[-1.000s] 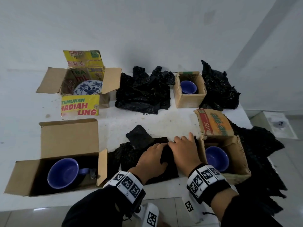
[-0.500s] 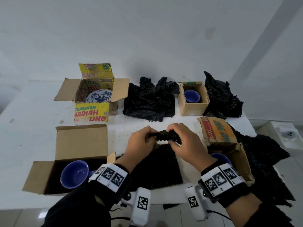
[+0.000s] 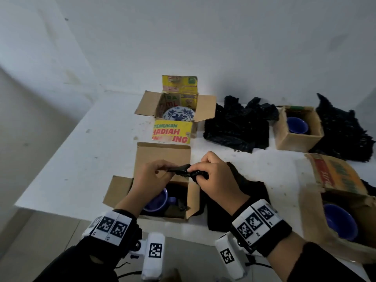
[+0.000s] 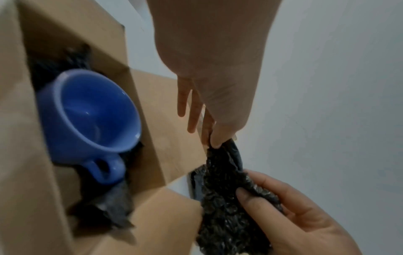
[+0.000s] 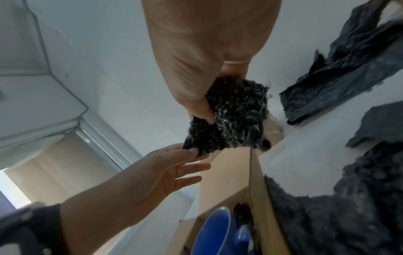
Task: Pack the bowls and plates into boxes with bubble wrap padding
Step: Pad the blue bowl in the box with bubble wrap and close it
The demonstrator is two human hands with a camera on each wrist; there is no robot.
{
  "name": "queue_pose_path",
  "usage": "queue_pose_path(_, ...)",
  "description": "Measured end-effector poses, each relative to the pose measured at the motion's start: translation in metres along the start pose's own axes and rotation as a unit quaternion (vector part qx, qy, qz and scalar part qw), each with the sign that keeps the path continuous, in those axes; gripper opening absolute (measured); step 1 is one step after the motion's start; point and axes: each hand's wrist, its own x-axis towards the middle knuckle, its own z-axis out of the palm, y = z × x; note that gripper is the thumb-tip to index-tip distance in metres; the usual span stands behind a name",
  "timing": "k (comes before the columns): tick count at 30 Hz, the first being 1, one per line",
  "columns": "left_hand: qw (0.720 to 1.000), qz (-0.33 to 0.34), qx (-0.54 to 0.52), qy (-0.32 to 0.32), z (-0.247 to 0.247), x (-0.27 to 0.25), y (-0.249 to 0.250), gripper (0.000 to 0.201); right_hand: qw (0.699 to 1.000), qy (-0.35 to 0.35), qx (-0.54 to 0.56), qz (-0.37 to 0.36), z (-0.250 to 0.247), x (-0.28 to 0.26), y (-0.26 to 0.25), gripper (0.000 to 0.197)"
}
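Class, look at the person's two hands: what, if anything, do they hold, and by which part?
Both hold one crumpled piece of black bubble wrap: the left hand pinches its left end, the right hand grips its bunched right part.

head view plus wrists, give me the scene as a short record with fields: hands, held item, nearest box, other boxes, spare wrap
hands: left hand and right hand both pinch one wad
held item: black bubble wrap wad, above the box
nearest box: open cardboard box holding a blue cup on black wrap
other boxes: plate box, small box, right box
spare wrap: black sheet
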Motion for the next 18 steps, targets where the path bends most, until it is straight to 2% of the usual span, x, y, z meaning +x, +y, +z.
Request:
queue_pose_path(5,0.999,-0.036,0.013,0.039,-0.021,-0.021,-0.042,0.031,0.995,-0.055,-0.087,-0.013,0.039,0.006,-0.019,0.023)
queue_pose_path(8,0.996,-0.041,-0.013,0.076,-0.027,-0.027,-0.063,0.026,0.973,-0.122,-0.197,-0.019,0.060,0.005,-0.021,0.009)
queue_pose_path(9,0.995,-0.047,-0.018,0.084,-0.029,-0.029,-0.069,0.026,0.967,-0.126,-0.223,-0.018,0.066,0.004,-0.020,0.011)
queue_pose_path(10,0.994,-0.054,-0.027,0.087,-0.029,-0.032,-0.074,0.028,0.960,-0.136,-0.244,-0.006,0.071,0.002,-0.022,0.021)
queue_pose_path(12,0.992,-0.073,-0.063,0.079,-0.032,-0.036,-0.082,0.035,0.941,-0.181,-0.284,0.015,0.077,-0.002,-0.027,0.039)
queue_pose_path(14,0.990,-0.089,-0.099,0.054,-0.034,-0.040,-0.089,0.041,0.925,-0.193,-0.325,0.031,0.083,-0.007,-0.030,0.035)
queue_pose_path(17,0.981,-0.107,-0.164,0.015,-0.032,-0.046,-0.103,0.055,0.934,-0.206,-0.290,0.023,0.097,-0.023,-0.023,0.011)
queue_pose_path(18,0.976,-0.110,-0.188,0.003,-0.030,-0.047,-0.113,0.064,0.939,-0.208,-0.272,0.040,0.100,-0.029,-0.019,0.025)
